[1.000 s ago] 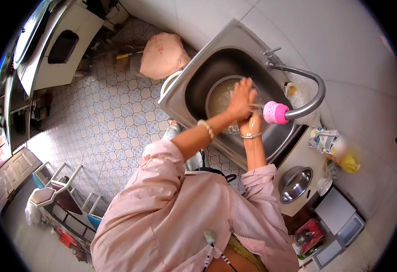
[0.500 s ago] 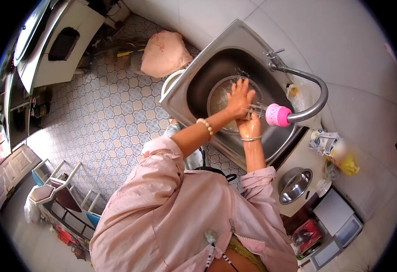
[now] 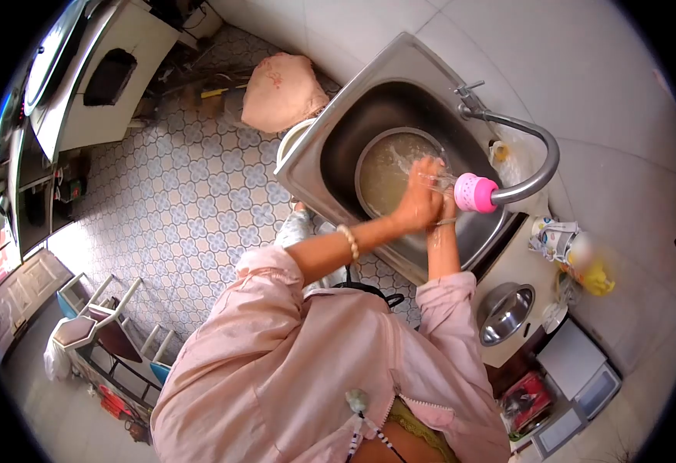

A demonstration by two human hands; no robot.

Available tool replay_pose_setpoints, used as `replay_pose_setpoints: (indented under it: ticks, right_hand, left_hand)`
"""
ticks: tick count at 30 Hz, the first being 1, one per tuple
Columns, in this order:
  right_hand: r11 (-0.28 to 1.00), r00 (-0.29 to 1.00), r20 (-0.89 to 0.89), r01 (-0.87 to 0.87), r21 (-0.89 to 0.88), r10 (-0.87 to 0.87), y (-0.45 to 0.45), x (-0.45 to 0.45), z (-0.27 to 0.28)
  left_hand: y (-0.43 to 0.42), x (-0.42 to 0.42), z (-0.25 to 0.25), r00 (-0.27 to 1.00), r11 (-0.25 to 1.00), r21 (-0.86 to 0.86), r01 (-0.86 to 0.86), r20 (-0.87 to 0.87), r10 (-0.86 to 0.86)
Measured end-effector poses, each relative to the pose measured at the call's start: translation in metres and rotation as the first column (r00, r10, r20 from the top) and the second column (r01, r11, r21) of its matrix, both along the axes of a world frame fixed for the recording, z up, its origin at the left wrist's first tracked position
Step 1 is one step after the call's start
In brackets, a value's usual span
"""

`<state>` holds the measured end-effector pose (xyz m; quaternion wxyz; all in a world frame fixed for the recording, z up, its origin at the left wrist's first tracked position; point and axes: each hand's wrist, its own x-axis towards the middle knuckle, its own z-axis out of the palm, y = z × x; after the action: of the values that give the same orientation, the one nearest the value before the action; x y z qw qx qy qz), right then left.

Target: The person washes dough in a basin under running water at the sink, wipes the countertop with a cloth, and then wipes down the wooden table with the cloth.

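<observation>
My left hand [image 3: 421, 199], with a beaded bracelet on its wrist, lies across my right hand over the sink [image 3: 357, 116]. Its fingers look curled and closed around the right hand. Only a strip of my right hand [image 3: 449, 207] shows, above a thin bangle; its fingers are hidden behind the left. Water pours onto both hands from the pink faucet head [image 3: 474, 193]. Below them, in the sink, a round metal basin [image 3: 362, 158] holds cloudy water.
A curved metal faucet pipe [image 3: 551, 158] arches at the right of the sink. On the counter stand a steel bowl [image 3: 505, 315] and a patterned cup [image 3: 551, 238]. A pink cloth-covered thing [image 3: 284, 92] is on the floor beyond the sink. Chairs [image 3: 106, 324] stand at the left.
My left hand has drawn back toward me and its outspread fingers have curled around my right hand. More of the basin shows. My right hand is now mostly covered.
</observation>
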<state>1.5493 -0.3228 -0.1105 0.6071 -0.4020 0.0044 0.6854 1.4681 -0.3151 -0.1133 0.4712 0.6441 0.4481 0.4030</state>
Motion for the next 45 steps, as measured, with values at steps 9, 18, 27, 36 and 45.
replay_pose_setpoints:
  ticks: [9, 18, 27, 36, 45]
  right_hand:
    - [0.999, 1.0, 0.019, 0.011, 0.051, -0.012, -0.008, -0.023, -0.004]
    - [0.959, 0.961, 0.089, -0.247, -0.141, 0.261, 0.005, 0.008, 0.027]
    - [0.965, 0.956, 0.149, 0.236, 0.117, -0.252, -0.008, -0.014, -0.02]
    - [0.975, 0.879, 0.425, 0.22, 0.042, -0.217, 0.007, -0.027, 0.024]
    - [0.972, 0.965, 0.121, 0.233, 0.023, -0.234, -0.01, -0.035, 0.011]
  left_hand:
    - [0.044, -0.019, 0.005, 0.99, 0.936, -0.349, -0.052, -0.138, 0.003]
    - [0.039, -0.038, -0.009, 0.949, 0.975, -0.221, 0.018, 0.312, 0.053]
    - [-0.014, -0.016, 0.017, 0.985, 0.983, -0.083, 0.162, 0.071, -0.157]
    - [0.012, -0.011, 0.027, 0.956, 0.816, -0.55, 0.181, 0.292, -0.016]
    - [0.039, -0.009, 0.029, 0.946, 0.895, -0.365, 0.255, 0.285, -0.153]
